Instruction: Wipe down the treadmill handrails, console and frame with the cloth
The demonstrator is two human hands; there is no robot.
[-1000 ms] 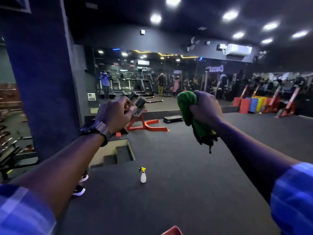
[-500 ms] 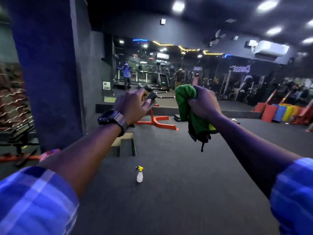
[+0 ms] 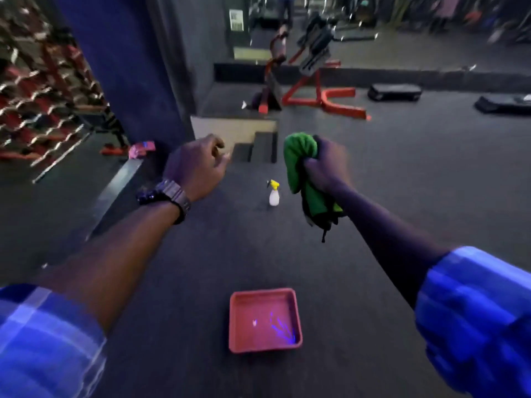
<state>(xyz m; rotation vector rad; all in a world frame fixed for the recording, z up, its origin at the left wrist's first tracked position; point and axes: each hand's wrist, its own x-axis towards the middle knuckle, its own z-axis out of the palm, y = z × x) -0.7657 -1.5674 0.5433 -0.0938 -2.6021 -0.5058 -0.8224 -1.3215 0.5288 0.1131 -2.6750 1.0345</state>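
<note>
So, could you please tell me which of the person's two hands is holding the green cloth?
The right hand, its grip closed around the bunched green cloth. The left hand, with the wristwatch, holds nothing.

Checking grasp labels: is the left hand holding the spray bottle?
No, the left hand is empty; the spray bottle stands on the floor.
</note>
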